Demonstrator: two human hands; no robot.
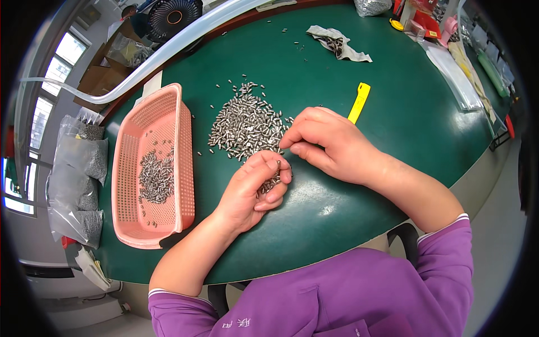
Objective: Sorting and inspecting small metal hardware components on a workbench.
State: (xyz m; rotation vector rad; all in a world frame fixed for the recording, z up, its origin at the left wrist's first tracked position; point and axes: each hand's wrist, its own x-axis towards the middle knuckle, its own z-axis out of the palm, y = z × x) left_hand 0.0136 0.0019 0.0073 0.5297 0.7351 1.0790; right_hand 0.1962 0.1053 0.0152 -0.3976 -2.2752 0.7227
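Note:
A heap of small, shiny metal pins lies on the green table in front of me. My left hand is curled at the near edge of the heap, with several of these pins cupped in its palm. Just right of the heap, my right hand pinches thumb and forefinger together close to the left fingers. Whatever sits between those fingertips is too small to make out. On my left stands a pink perforated plastic basket with a smaller pile of similar metal pieces on its bottom.
Clear bags filled with metal pieces line the table's left edge. A yellow-handled tool lies beyond my right hand. Crumpled white paper with dark pieces rests farther back. A clear hose and a black fan are at the far left.

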